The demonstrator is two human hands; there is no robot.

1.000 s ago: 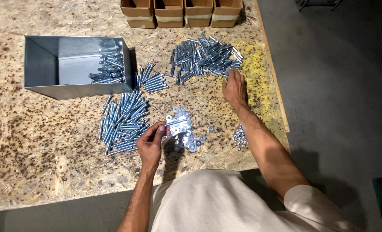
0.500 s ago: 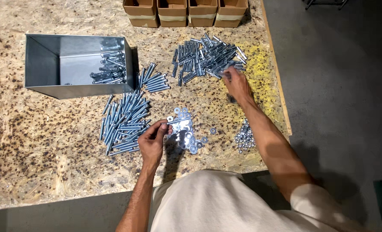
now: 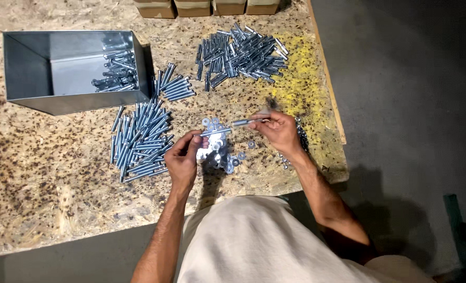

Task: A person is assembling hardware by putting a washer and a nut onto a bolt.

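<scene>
My left hand (image 3: pixel 183 160) pinches a bolt (image 3: pixel 215 132) by its end, fingers closed around it; my right hand (image 3: pixel 280 131) grips a second bolt (image 3: pixel 246 122), fingers curled shut. Both hover over the scatter of washers (image 3: pixel 220 152) on the surface (image 3: pixel 49 173). I think a washer sits on the left bolt, though it's too small to tell. The sorted bolt pile (image 3: pixel 138 141) lies left, a loose heap (image 3: pixel 240 52) beyond, the metal bin (image 3: pixel 60 73) far left. A tilted bolt could shed its washer into the scatter.
</scene>
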